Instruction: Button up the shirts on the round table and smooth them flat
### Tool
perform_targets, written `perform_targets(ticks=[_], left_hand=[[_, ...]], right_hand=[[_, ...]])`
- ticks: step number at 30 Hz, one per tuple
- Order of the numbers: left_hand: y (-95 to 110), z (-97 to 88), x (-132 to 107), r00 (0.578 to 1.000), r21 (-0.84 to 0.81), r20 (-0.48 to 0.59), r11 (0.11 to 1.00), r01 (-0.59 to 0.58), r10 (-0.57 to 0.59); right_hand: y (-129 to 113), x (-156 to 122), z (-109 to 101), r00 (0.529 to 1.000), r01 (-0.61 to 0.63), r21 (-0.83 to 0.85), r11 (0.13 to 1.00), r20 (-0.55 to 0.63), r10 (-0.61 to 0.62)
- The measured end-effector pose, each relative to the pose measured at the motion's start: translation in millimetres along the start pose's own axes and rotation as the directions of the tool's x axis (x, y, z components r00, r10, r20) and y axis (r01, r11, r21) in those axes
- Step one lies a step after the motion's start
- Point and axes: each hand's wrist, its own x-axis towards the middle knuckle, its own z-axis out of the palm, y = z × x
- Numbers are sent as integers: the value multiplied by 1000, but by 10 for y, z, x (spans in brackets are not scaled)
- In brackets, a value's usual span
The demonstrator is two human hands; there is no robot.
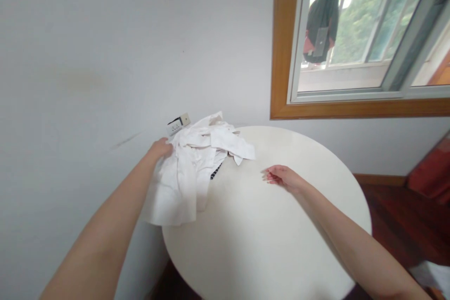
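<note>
A crumpled white garment (pixel 197 159) lies heaped at the far left of a round white table (pixel 267 234), part of it hanging over the edge. A bit of black-and-white striped cloth (pixel 217 171) shows under it. My left hand (pixel 160 148) is closed on the garment's left side at the table's edge. Flat on the tabletop lies my right hand (pixel 281 176), fingers stretched toward the heap and apart from it, holding nothing.
A pale wall stands close behind the table, with a small wall socket (pixel 178 124) just past the heap. A wood-framed window (pixel 362 37) is at the upper right. Dark wooden floor (pixel 404 225) lies to the right.
</note>
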Motion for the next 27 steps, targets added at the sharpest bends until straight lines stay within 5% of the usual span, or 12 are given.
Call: perform_targets(ticks=[2,4,7,10,13,16,18,27], left_hand=[[93,-127,1,991,-5,-122,999,53,-53],[337,-180,-90,964,-23,-265,1000,18,-24],[929,-30,-415,880,-48,-400,953,-300,257],[1543,424,-933,841,-101,-261,853,-512,474],[1924,1002,-1492,868,-116,8,863,-492,496],[2039,1409,-1879,888,-91,92,892,-442,450],[2036,1514,-1992,882,-91,86,886,-456,463],[2013,1491,-1994,876,-109,58,876,-470,478]], right_hand=[[5,26,-48,991,65,-208,976,-101,-87],[-5,23,-94,963,102,-510,854,-166,-214],[-15,-49,-96,952,49,-859,509,-114,-284],[27,-165,13,979,-73,-965,252,-118,-168],[104,-267,149,985,-127,-985,120,-139,-102],[153,-342,218,982,-108,-993,56,-115,-148],[158,-378,228,977,-98,-994,38,-103,-188],[140,-415,242,970,-114,-993,-12,-109,-216]])
